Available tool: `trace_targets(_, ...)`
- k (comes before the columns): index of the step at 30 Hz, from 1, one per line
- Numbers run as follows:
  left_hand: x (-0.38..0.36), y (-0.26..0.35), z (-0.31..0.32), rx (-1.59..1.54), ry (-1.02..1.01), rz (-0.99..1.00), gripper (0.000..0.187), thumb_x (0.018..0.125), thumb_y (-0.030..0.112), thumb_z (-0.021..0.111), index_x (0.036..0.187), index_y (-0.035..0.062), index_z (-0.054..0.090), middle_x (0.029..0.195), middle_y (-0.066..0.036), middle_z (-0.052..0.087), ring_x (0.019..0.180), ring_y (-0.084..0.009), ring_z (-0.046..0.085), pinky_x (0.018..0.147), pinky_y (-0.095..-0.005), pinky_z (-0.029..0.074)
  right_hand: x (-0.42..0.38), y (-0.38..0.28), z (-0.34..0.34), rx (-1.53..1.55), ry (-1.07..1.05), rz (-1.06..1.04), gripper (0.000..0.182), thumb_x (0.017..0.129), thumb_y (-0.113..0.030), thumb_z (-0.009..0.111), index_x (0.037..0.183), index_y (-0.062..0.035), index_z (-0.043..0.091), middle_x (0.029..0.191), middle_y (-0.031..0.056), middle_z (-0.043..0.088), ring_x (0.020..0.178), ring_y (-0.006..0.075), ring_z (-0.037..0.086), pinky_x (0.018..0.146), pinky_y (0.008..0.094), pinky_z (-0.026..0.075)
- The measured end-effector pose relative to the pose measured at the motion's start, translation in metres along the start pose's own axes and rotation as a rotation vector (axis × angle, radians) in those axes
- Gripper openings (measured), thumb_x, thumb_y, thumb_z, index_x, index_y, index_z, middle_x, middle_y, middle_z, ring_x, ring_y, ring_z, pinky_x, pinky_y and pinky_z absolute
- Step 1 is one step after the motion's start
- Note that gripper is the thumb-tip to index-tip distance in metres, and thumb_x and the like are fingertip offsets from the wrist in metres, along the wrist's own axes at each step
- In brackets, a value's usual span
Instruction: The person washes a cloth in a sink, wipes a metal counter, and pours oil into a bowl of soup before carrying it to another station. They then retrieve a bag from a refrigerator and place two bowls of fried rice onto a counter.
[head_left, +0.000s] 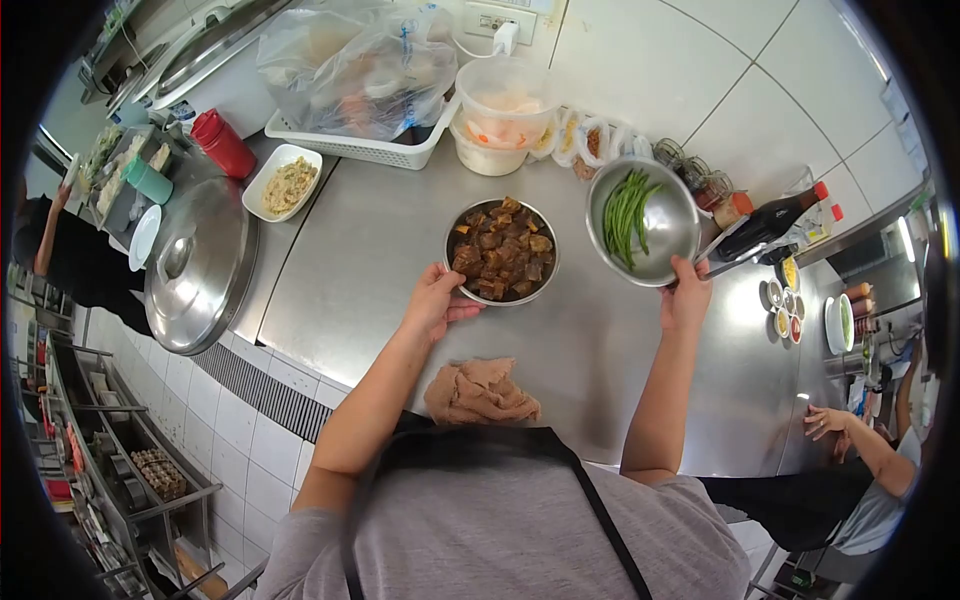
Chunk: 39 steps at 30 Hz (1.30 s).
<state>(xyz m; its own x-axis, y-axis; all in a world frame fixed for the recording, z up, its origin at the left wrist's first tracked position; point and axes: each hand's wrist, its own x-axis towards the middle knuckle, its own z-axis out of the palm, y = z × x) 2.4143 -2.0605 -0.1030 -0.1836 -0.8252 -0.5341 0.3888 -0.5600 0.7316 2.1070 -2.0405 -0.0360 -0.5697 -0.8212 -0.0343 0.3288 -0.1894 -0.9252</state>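
My left hand grips the near left rim of a round metal bowl filled with brown braised chunks, perhaps meat. To its right, my right hand is closed on the near rim of a second metal bowl, which is tilted. Long green beans lie on the left side of that bowl. A crumpled brown cloth rests on the steel counter between my forearms, close to my body.
Along the wall stand a white basket with plastic bags, stacked tubs, spice jars and a dark sauce bottle. At left are a large domed lid, a dish of food and a red bottle. Other people stand at both sides.
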Motion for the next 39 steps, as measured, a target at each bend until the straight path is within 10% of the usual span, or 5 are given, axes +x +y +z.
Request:
trace_targets(7, -0.002, 0.001, -0.009, 0.031, -0.008, 0.047, 0.018, 0.078, 0.005, 0.047, 0.093, 0.0082, 0.038, 0.081, -0.012, 0.057, 0.061, -0.0225, 0.062, 0.05, -0.0283, 0.053, -0.021, 0.021, -0.006, -0.057, -0.004, 0.121, 0.017, 0.071, -0.001, 0.053, 0.087, -0.0025, 0.051, 0.073, 0.0039, 0.054, 0.053, 0.0088, 0.051, 0.041, 0.0219, 0.039)
trace_targets(17, -0.004, -0.002, 0.005, 0.14, -0.09, 0.005, 0.03, 0.083, 0.009, 0.046, 0.112, 0.0047, 0.04, 0.086, -0.012, 0.061, 0.062, -0.0185, 0.063, 0.052, -0.0255, 0.054, -0.028, 0.081, 0.053, -0.5, -0.175, 0.17, 0.026, 0.069, -0.006, 0.058, 0.093, 0.0013, 0.051, 0.08, 0.0056, 0.052, 0.067, 0.011, 0.05, 0.054, 0.0228, 0.04)
trace_targets(29, -0.016, -0.001, -0.004, 0.06, -0.07, -0.013, 0.02, 0.088, 0.02, 0.042, 0.102, 0.0068, 0.043, 0.091, -0.012, 0.057, 0.067, -0.0197, 0.061, 0.056, -0.0288, 0.052, -0.031, 0.044, 0.03, -0.304, -0.18, 0.244, 0.025, 0.077, -0.027, 0.062, 0.073, -0.0068, 0.048, 0.053, -0.0034, 0.039, 0.04, 0.0058, 0.038, 0.043, 0.0264, 0.046)
trace_targets(39, -0.015, -0.011, 0.029, 0.107, -0.078, -0.023, 0.045, 0.089, 0.013, 0.034, 0.129, 0.0207, 0.013, 0.102, -0.012, 0.054, 0.074, -0.0233, 0.062, 0.06, -0.03, 0.053, -0.037, 0.054, 0.004, -0.31, -0.093, 0.256, 0.022, 0.078, -0.024, 0.06, 0.075, -0.005, 0.048, 0.053, -0.0017, 0.039, 0.039, 0.0068, 0.037, 0.04, 0.0264, 0.044)
